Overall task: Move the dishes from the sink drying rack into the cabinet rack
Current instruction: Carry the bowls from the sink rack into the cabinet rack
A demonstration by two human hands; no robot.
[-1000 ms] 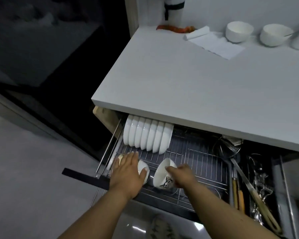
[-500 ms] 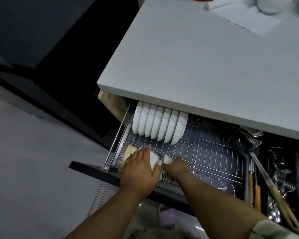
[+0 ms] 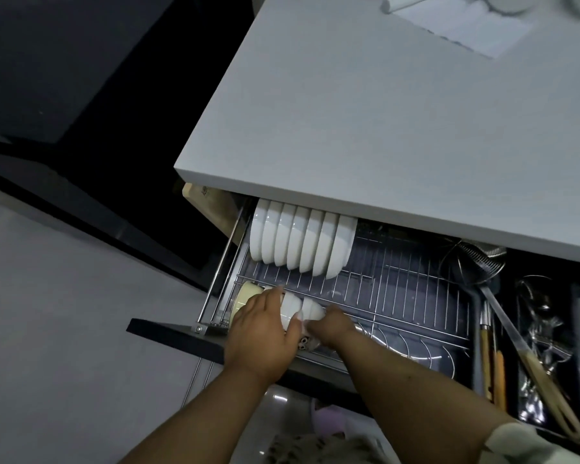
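The pull-out cabinet rack (image 3: 399, 289) is a wire drawer under the counter. Several white bowls (image 3: 302, 246) stand on edge in its back left row. In the front left row a cream bowl (image 3: 245, 296) lies on its side with small white bowls (image 3: 298, 308) lined up against it. My left hand (image 3: 262, 333) lies over those white bowls with its fingers curved round them. My right hand (image 3: 332, 326) grips a white bowl with a cartoon print (image 3: 307, 343) and holds it against the end of that row. Most of that bowl is hidden by both hands.
The grey countertop (image 3: 382, 128) overhangs the drawer's back half. A skimmer (image 3: 472, 259) and wooden-handled utensils (image 3: 493, 356) fill the right compartments. The drawer's dark front panel (image 3: 175, 336) juts toward me. A white cloth (image 3: 462, 25) lies at the far counter edge.
My right hand has carried the printed bowl leftward and tipped it against the row under my left hand. My view has dropped and moved closer to the drawer.
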